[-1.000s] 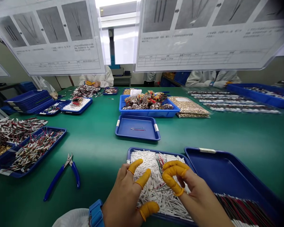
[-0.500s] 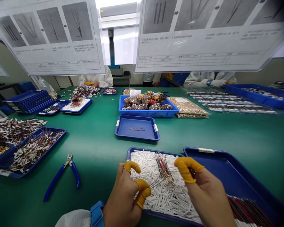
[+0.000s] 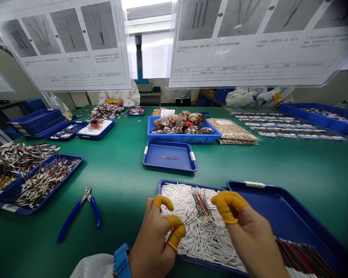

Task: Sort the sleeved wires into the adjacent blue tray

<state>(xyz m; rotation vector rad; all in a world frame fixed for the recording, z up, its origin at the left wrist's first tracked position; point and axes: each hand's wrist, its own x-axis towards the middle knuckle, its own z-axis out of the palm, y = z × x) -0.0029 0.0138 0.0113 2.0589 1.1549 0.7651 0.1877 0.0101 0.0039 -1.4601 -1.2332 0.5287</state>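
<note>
My left hand (image 3: 152, 239) and my right hand (image 3: 243, 227) wear yellow finger cots and hover over a blue tray (image 3: 174, 182) heaped with short white sleeved pieces (image 3: 198, 243). Between my hands lies a small bundle of thin red and green wires (image 3: 202, 208) with gold tips at its lower end. Fine strands reach towards my left fingertips, and my right fingertips are pinched close beside the bundle. Whether either hand grips a strand is too fine to see.
A mostly bare blue tray (image 3: 281, 220) adjoins on the right, over coloured wires (image 3: 301, 256). Blue-handled cutters (image 3: 85, 206) lie on the green bench (image 3: 118, 170) at left, beside a tray of wires (image 3: 43, 183). Ahead stand more trays, with co-workers beyond hanging instruction sheets (image 3: 66, 44).
My right hand has moved off the wire bundle to its right, and my left fingers have come down beside it. The bundle now shows fully. The view has shifted slightly.
</note>
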